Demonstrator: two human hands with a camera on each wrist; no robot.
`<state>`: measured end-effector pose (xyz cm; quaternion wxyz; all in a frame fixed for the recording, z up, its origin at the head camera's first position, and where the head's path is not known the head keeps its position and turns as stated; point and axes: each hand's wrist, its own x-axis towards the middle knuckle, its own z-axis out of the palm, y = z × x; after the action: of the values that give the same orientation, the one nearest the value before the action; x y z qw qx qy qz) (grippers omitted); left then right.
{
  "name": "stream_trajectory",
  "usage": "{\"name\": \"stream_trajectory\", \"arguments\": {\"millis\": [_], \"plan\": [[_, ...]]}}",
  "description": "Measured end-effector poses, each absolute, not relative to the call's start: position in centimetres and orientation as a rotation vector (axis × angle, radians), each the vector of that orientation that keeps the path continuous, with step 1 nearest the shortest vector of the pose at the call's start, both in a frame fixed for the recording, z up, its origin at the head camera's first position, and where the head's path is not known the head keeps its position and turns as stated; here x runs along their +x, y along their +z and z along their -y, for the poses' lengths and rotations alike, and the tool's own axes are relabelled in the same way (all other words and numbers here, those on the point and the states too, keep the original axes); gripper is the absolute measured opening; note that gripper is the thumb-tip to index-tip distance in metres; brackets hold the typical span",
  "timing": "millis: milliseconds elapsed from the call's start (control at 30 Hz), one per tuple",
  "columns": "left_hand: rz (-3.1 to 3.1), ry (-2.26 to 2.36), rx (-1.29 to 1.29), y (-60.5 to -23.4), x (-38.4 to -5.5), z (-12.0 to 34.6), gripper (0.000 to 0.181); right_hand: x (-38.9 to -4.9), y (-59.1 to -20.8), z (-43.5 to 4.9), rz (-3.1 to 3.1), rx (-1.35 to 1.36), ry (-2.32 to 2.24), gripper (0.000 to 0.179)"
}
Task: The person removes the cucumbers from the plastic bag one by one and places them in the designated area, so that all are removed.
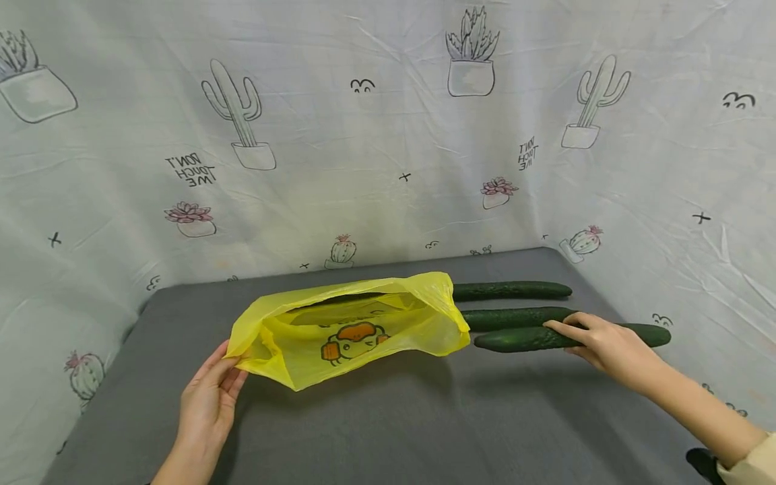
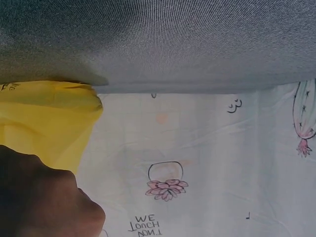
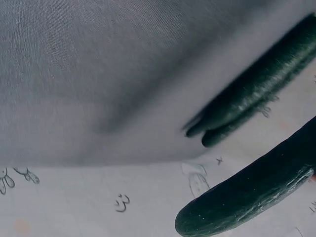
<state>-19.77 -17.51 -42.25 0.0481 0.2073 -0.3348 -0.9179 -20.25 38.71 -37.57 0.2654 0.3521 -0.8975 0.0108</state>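
Note:
A yellow plastic bag (image 1: 436, 316) with a printed cartoon face hangs open toward me in the head view. My left hand (image 1: 209, 394) pinches its left corner between thumb and fingers; the left wrist view shows the same hand (image 2: 44, 202) dark against the yellow bag (image 2: 44, 126). On the right, my right hand (image 1: 612, 353) grips a long green cucumber (image 1: 518, 339) from above, near its middle. That cucumber (image 3: 247, 190) is held over the table, its left tip close to the bag's right edge. Inside the bag's mouth a dark strip shows under the upper rim.
Two more cucumbers lie behind the held one: a nearer one (image 1: 509, 318) and a farther one (image 1: 515, 291), their left ends hidden by the bag. Grey cloth covers the table (image 1: 376, 431). White curtains (image 1: 388, 135) with cactus drawings enclose its back and sides.

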Motion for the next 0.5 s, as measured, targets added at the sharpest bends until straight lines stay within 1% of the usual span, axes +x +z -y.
{"name": "stream_trajectory", "arguments": {"millis": [67,133,167,200,300,500], "plan": [[1.016,-2.794,0.649,-42.3,-19.8,17.5,0.022,-20.6,-38.2,-38.6,2.462,0.963,0.032,0.059],[1.016,-2.788,0.664,-42.3,-19.8,17.6,0.022,-20.9,-38.8,-38.5,2.498,0.971,0.030,0.043],[1.018,-2.784,0.672,-42.2,-19.8,17.7,0.022,-21.0,-39.1,-38.4,2.516,0.973,0.030,0.039],[1.017,-2.782,0.678,-42.2,-19.8,17.8,0.022,-21.2,-39.3,-38.2,2.531,0.971,0.023,0.040],[1.021,-2.763,0.704,-42.2,-19.8,18.0,0.022,-21.7,-40.0,-37.7,2.565,0.954,0.011,0.055],[1.056,-2.735,0.760,-42.3,-19.7,18.3,0.021,-22.3,-41.6,-36.9,2.669,0.933,0.030,0.050]]}}
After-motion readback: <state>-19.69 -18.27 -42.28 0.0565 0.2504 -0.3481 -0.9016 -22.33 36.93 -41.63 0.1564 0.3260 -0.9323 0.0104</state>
